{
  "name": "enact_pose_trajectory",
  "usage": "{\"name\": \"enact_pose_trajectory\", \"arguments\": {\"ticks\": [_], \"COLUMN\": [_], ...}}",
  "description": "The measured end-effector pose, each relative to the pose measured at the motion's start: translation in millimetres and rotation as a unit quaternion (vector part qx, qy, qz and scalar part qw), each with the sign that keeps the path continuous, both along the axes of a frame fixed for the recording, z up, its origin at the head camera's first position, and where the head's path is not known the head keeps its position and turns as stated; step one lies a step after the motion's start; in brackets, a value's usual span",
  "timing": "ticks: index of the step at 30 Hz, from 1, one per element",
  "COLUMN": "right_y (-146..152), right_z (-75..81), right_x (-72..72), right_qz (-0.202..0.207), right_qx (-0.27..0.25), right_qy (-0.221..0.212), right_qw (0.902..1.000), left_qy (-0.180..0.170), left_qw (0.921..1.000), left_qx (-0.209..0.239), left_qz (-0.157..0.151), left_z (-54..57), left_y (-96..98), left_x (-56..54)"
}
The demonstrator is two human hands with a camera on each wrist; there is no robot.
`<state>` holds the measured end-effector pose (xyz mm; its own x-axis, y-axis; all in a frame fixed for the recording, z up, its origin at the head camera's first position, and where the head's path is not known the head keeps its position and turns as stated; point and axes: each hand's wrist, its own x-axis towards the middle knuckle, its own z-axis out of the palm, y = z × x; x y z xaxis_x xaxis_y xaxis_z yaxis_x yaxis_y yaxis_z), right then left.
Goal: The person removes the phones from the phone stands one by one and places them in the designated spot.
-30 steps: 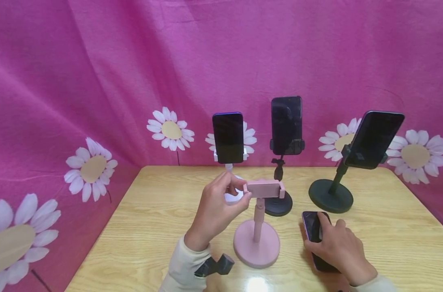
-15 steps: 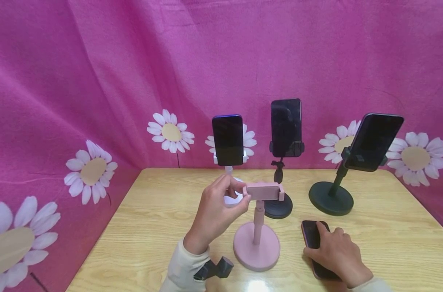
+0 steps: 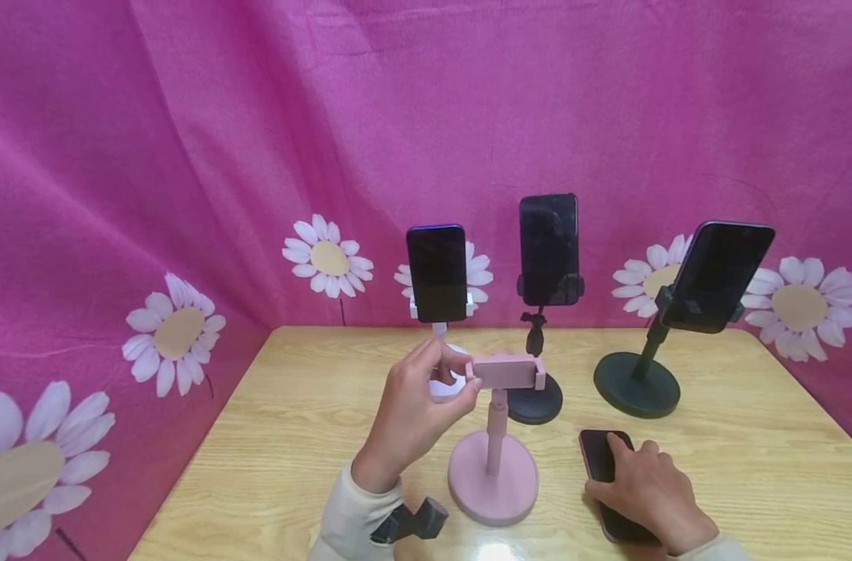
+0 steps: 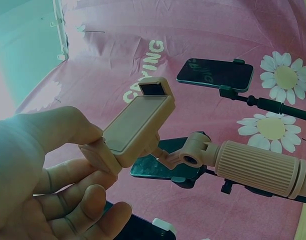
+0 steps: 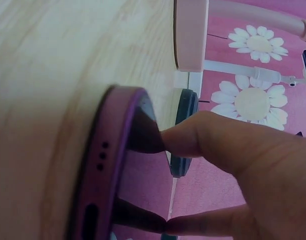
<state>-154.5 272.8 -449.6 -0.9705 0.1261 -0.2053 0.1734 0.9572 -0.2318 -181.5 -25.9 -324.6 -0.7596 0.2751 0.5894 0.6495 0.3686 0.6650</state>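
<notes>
A pink phone stand [image 3: 493, 477] stands upright on its round base at the middle front. My left hand [image 3: 415, 413] pinches the left end of its clamp [image 3: 504, 374] between thumb and forefinger. In the left wrist view the clamp [image 4: 138, 125] is tilted, with no phone in it and its other end free. A phone with a purple edge [image 5: 110, 135] lies flat on the table, screen up, to the right of the stand. My right hand [image 3: 646, 487] rests over this phone [image 3: 599, 456], forefinger and thumb touching it; the palm hides part of the screen.
Behind stand a white stand holding a phone [image 3: 436, 273], a black stand holding a phone [image 3: 549, 249], and a dark stand at right with a tilted phone [image 3: 720, 276]. The wooden table [image 3: 292, 405] ends at a pink flowered cloth [image 3: 208, 156].
The phone under my right hand has slid a little toward the table's front, the hand moving with it. My left hand keeps its pinch on the clamp.
</notes>
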Motion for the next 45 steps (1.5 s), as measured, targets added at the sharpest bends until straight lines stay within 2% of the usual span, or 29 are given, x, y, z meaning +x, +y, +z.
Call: {"name": "enact_pose_trajectory", "arguments": {"ticks": [8,17,30,38,45], "right_y": [1,10,14,15,12], "right_z": [0.1,5.0,2.9,7.4,7.4], "right_x": [0.2,-2.8,-3.9,-1.5,1.6], "right_qz": [0.028,0.034,0.043,0.054,0.057], "right_qx": [0.004,-0.008,-0.012,-0.009,-0.005], "right_qy": [-0.03,-0.086,-0.093,-0.074,-0.075], "right_qw": [0.9992,0.9957,0.9947,0.9958,0.9956], "left_qy": [-0.004,-0.012,-0.024,0.001,0.015], "left_qw": [1.0,0.9996,0.9989,0.9989,0.9981], "left_qx": [0.002,0.004,-0.033,-0.046,-0.06], "left_qz": [0.001,-0.024,-0.025,-0.012,-0.003], "left_z": [-3.1,-1.8,-1.1,-0.2,2.1], "left_y": [-1.7,-0.8,-1.1,-0.8,-12.6], "left_x": [1.2,-0.8,-1.6,-0.2,1.8]}}
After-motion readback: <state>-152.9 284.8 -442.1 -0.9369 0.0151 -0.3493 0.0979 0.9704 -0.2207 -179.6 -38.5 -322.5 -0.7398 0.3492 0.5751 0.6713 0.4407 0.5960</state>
